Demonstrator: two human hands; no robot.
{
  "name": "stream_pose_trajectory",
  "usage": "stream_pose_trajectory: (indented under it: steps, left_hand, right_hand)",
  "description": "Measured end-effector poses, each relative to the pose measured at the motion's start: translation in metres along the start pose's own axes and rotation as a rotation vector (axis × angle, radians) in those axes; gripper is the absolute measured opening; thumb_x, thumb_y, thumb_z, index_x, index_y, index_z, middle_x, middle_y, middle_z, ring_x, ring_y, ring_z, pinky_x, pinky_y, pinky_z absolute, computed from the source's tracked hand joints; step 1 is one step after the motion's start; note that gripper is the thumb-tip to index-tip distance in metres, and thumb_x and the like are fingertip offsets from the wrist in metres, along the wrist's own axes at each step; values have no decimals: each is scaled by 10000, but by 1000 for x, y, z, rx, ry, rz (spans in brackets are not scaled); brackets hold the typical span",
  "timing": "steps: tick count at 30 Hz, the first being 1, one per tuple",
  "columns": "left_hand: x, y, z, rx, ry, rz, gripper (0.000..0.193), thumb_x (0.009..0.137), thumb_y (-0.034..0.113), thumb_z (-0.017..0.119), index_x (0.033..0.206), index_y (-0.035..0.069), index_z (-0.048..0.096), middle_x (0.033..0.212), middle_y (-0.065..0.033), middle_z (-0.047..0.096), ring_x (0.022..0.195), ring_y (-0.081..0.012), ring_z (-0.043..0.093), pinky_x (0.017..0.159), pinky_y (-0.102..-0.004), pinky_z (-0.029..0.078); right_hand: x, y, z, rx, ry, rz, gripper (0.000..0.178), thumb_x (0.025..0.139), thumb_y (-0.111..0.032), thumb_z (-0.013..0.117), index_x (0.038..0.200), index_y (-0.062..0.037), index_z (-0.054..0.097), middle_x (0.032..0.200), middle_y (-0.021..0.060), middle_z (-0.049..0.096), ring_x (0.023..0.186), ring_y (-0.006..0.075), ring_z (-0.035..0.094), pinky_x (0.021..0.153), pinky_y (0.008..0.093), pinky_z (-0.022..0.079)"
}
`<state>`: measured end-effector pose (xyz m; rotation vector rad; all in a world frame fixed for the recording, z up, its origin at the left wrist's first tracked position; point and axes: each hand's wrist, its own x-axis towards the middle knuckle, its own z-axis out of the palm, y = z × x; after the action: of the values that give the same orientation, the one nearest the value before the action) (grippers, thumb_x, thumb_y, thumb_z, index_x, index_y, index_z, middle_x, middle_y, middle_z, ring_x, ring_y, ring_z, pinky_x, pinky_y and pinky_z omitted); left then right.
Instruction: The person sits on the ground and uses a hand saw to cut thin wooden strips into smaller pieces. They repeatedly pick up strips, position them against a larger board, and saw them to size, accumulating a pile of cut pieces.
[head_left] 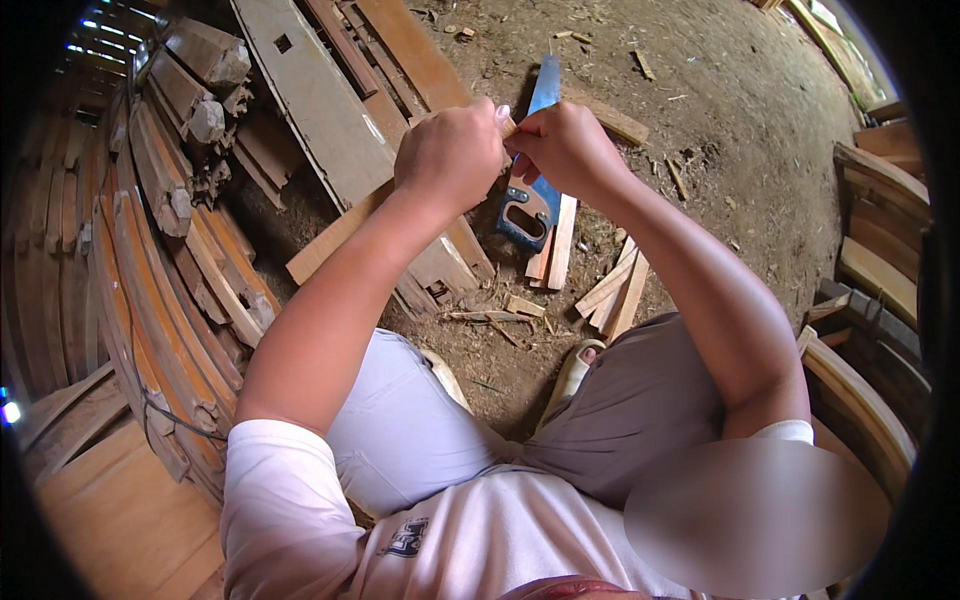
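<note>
My left hand (450,150) is closed in a fist, its thumb on top, around a small tan piece of wood (511,128). Only a short end of that piece shows; the rest is hidden in the fist. The thumb and fingers of my right hand (568,148) pinch close together at this end. Just below and behind the right hand, a handsaw (544,88) with a blue blade lies on the ground, its wooden handle toward me. Neither hand appears to grip the saw.
Long boards (320,110) lie on the dirt floor ahead and left. Stacked timbers (150,290) rise along the left side, with more wood pieces (880,270) on the right. Cut strips (615,290) and wood scraps lie near my feet.
</note>
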<state>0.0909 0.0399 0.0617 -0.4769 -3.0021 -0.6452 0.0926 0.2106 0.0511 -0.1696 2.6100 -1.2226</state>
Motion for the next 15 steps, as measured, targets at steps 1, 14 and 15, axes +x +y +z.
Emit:
stream_pose_trajectory:
  steps: [1,14,15]
  left_hand:
    - [1,3,-2,1,-25,-15,381,1060,339,439,959,28,635,819,-254,680,819,-473,667,730,-583,509]
    - [16,-113,24,-274,-367,-224,451,1072,346,456,966,-63,614,845,-201,669,771,-312,612,792,-432,493]
    - [15,-115,24,-251,-337,-248,454,1074,347,451,972,-64,615,849,-206,668,776,-316,615,794,-430,494]
  right_hand:
    - [1,2,-1,104,-25,34,198,935,-184,658,897,-37,785,679,99,734,628,207,734,632,362,578]
    - [9,107,6,17,-330,199,363,927,-171,706,1256,-19,686,1066,155,754,805,191,734,669,366,579]
    - [1,130,19,-413,-392,139,462,921,-217,726,1332,-30,629,1131,166,735,838,216,732,691,369,587]
